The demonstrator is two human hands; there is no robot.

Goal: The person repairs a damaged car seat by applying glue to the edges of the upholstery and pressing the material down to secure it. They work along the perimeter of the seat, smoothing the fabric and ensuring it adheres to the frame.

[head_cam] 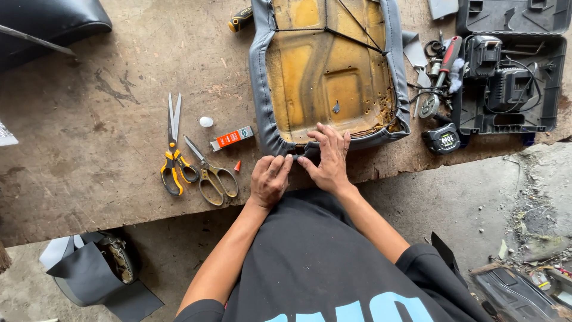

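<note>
An upturned seat pan [322, 77], yellowed foam and metal inside, lies on the wooden workbench [107, 149] with a grey vinyl cover [260, 89] wrapped over its rim. My left hand [269, 180] presses the cover's near edge with curled fingers. Beside it, my right hand [328, 156] pinches and holds down the same grey edge at the seat's near rim. Both hands touch the cover where it folds over.
Two pairs of scissors [173, 155] [211, 174], a small orange-and-grey box [232, 138] and a white cap [205, 121] lie to the left. A tape measure [441, 140], hand tools [441, 71] and an open black tool case [506, 83] sit right. Grey vinyl scraps [89, 274] lie on the floor.
</note>
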